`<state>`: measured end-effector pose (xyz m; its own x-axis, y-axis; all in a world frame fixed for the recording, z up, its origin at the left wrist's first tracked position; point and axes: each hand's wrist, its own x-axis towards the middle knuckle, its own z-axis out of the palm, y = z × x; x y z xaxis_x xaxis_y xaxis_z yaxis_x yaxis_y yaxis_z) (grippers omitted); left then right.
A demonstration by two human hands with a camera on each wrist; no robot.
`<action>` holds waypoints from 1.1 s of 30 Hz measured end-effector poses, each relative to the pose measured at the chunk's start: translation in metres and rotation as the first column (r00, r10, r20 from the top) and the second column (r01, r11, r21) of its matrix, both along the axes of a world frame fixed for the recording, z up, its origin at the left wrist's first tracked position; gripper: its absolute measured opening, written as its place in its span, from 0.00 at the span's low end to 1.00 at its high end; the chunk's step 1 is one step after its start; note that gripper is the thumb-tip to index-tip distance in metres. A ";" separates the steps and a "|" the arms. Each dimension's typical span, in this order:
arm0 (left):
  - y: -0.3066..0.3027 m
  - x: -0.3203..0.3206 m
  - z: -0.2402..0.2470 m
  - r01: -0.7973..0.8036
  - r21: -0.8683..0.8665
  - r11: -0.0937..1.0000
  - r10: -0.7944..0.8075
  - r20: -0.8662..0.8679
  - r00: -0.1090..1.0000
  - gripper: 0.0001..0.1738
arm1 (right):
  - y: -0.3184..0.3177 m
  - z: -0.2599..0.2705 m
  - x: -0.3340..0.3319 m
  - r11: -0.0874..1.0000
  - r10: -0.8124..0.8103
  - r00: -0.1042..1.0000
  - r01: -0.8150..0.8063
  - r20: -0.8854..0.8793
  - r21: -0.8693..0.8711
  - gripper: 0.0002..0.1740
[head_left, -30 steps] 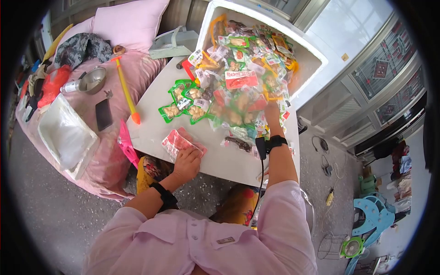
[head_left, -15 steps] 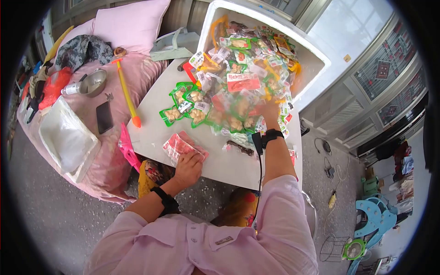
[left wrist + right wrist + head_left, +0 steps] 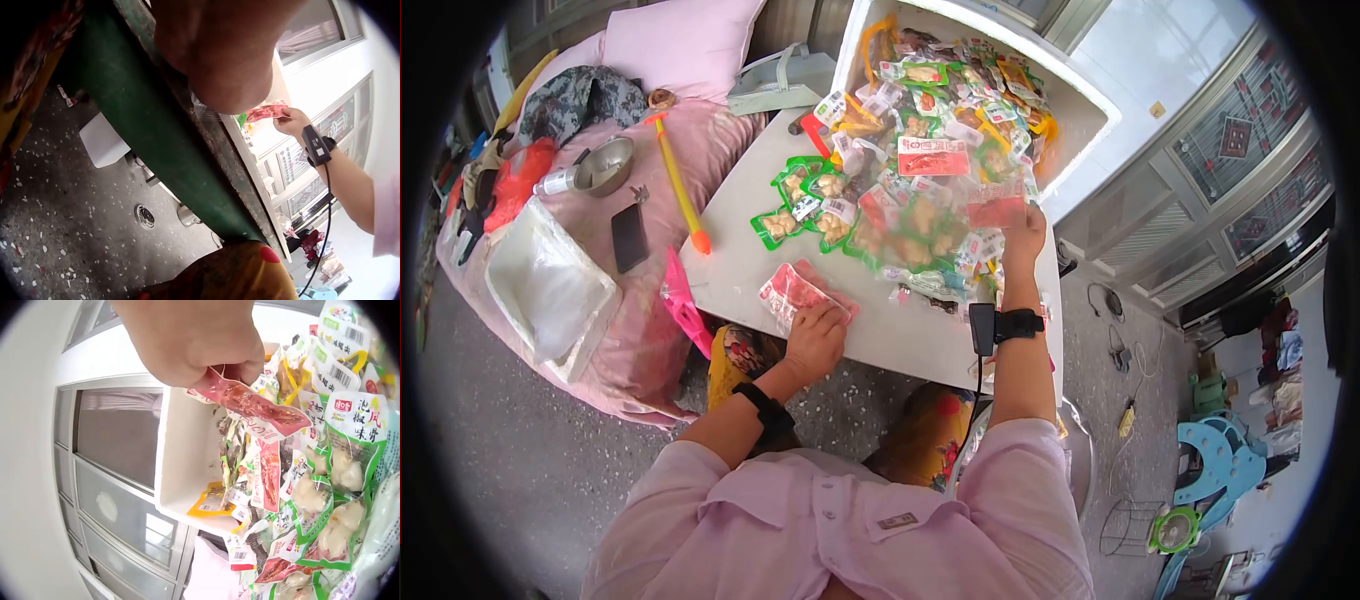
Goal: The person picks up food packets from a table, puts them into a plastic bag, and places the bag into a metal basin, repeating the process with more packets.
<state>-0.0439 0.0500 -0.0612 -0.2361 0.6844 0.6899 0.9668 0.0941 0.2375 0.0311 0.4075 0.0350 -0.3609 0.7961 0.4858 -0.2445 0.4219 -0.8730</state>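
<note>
In the head view, my left hand [image 3: 815,340] is at the table's front edge, its bent fingers over the near end of a couple of flat red snack packets [image 3: 785,290]. The undersides of those fingers are hidden. My right hand [image 3: 1025,235] pinches another red snack packet [image 3: 996,207] by its end, raised over the pile at the box mouth. The right wrist view shows this packet [image 3: 253,406] hanging from the right thumb and fingers, its clear window showing reddish food. A further red packet [image 3: 932,157] lies on top of the pile.
A white foam box [image 3: 1090,130] lies tipped on the table [image 3: 730,220], spilling mixed snack packets. Several green-edged packets [image 3: 778,226] lie left of the pile. On the pink-covered bed at left are a foam lid [image 3: 550,285], a phone [image 3: 629,238] and a metal bowl [image 3: 605,165].
My right hand has come up and to the right out of the pile, bringing a red packet with it. The left hand stays on its packets.
</note>
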 end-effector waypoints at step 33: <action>-0.011 0.073 0.032 0.254 0.191 0.948 -0.118 0.954 -0.277 0.14 | -0.279 -0.079 0.132 0.524 0.301 0.870 -0.493 -0.390 -0.695 0.17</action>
<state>0.0289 0.0392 -0.0289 -0.4001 0.8803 -0.2548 -0.4641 0.0451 0.8846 0.1634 0.1287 -0.0445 -0.7083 0.6959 -0.1186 -0.4170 -0.5480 -0.7251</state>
